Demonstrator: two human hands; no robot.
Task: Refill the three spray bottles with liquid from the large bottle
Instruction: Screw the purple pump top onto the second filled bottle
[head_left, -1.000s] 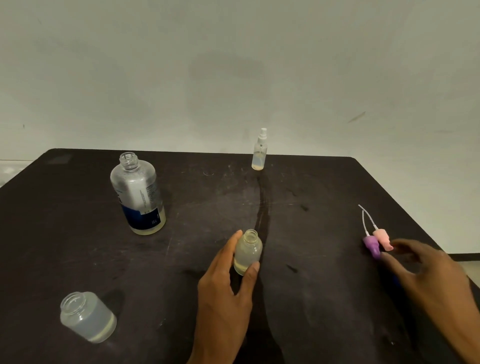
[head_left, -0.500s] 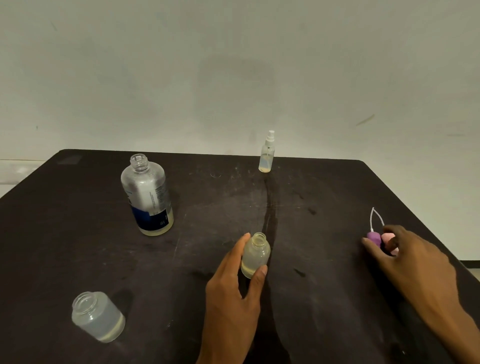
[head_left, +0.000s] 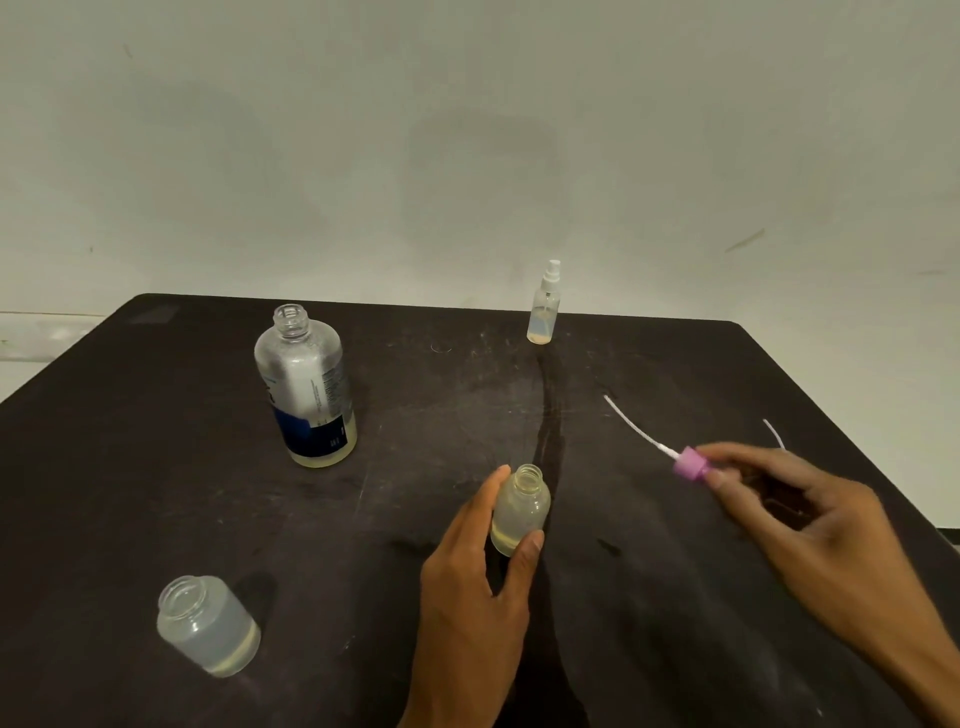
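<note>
black scuffed table against pale wall; hands grasp small bottle and purple sprayer.

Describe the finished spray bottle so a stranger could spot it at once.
Look to the far edge of the dark table, near the wall. A slim clear bottle stands alone there. It is the only one with its white sprayer on; the others are open-necked.
</note>
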